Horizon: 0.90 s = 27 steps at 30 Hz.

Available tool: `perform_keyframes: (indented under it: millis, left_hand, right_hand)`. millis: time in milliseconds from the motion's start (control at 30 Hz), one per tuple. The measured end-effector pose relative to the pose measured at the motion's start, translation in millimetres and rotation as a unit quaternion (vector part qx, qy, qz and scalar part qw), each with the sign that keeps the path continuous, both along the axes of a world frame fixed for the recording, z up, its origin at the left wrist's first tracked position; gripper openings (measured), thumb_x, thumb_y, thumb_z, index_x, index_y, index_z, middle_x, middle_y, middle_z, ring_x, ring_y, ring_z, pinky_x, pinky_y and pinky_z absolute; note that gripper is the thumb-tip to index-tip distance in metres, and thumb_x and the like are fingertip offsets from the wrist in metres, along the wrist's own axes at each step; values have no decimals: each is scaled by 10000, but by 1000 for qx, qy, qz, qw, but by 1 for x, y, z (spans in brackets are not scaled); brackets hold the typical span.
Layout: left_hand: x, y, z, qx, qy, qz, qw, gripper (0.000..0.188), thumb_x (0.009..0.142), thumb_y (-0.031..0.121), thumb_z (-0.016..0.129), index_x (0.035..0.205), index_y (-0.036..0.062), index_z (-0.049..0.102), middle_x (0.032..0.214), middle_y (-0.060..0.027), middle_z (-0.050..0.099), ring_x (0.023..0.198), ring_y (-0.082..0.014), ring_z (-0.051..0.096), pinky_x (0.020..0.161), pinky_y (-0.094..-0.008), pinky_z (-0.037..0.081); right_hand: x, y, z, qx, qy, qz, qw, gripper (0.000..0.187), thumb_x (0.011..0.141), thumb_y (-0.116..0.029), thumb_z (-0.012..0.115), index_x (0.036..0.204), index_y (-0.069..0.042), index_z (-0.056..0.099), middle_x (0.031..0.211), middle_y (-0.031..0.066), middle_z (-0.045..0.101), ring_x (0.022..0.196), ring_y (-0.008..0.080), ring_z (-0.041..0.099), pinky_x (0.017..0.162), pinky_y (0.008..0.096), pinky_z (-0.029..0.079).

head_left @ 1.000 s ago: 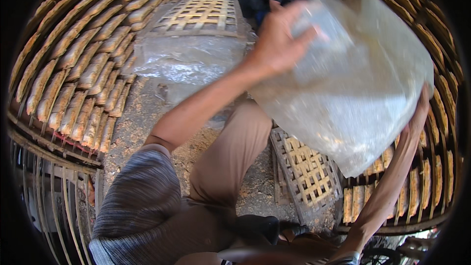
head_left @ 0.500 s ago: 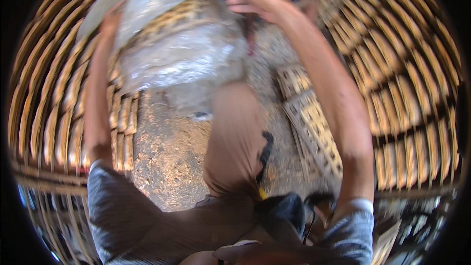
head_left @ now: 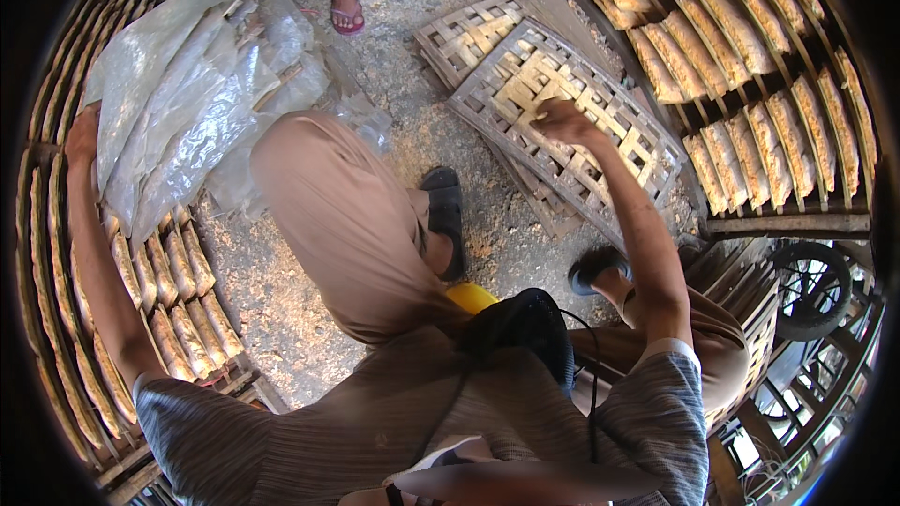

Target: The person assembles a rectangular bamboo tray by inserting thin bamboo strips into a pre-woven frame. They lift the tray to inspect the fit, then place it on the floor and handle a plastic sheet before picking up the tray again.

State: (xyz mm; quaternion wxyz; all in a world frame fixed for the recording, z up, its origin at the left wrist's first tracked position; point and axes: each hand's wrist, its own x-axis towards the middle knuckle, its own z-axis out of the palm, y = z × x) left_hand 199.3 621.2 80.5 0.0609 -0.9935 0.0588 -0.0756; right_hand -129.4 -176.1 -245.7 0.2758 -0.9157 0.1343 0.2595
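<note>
My left hand (head_left: 82,136) is closed at the left edge of a clear plastic sheet (head_left: 178,98), its fingertips partly hidden. That sheet lies loosely over a crumpled pile of similar plastic. Over to the right, my right hand (head_left: 565,124) reaches down to the top woven bamboo tray (head_left: 623,155), a flat open lattice in a wooden frame. Its fingers are curled at the lattice near the middle of the tray. Another woven tray (head_left: 473,33) lies partly underneath, farther away.
Slatted racks with rows of long pale-brown slabs stand at right (head_left: 722,47) and left (head_left: 178,272). Another person's sandalled foot (head_left: 347,11) is at the far side. Crumbs litter the grey floor (head_left: 281,300). A black wheel (head_left: 814,290) is at lower right.
The plastic sheet, raised before, now lies on the pile. My left hand has moved to its left edge; my right hand has come down from the far side to the bamboo tray. The view has shifted.
</note>
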Motion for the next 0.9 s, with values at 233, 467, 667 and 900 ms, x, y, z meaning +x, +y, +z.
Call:
perform_keyframes:
  millis: [233, 467, 667, 900]
  left_hand:
    - [-30, -102, -2, -66, 13, -115, 991, 670, 1060, 524, 457, 1556, 74, 466, 1574, -193, 475, 1465, -328, 434, 1219, -406, 297]
    - [-128, -235, -16, -169, 51, -119, 977, 809, 1002, 620, 533, 1580, 64, 427, 1612, -177, 428, 1513, -297, 358, 1260, -419, 231]
    - [-162, -307, -25, -43, -5, -256, 966, 608, 1043, 405, 596, 1533, 58, 497, 1564, -164, 499, 1496, -291, 396, 1249, -429, 263]
    - [-154, -266, -21, -98, -187, -246, 946, 410, 1138, 276, 442, 1419, 26, 604, 1351, -152, 675, 1238, -227, 625, 1083, -345, 450]
  right_hand:
    - [-62, -182, -76, -222, -163, -255, 927, 477, 938, -435, 659, 1211, -46, 693, 1164, 299, 705, 1115, 430, 692, 985, 494, 547]
    - [-102, -253, -115, -247, -169, -152, 942, 552, 990, -490, 577, 1392, -113, 607, 1477, 199, 559, 1276, 449, 586, 1082, 523, 468]
    - [-102, -274, -121, -214, -137, -186, 949, 465, 972, -446, 610, 1225, -60, 668, 1152, 289, 715, 1129, 490, 653, 978, 557, 498]
    - [-116, -252, -32, -153, -129, -168, 965, 606, 1008, -571, 566, 1017, 28, 659, 1005, 225, 704, 947, 296, 684, 884, 414, 587]
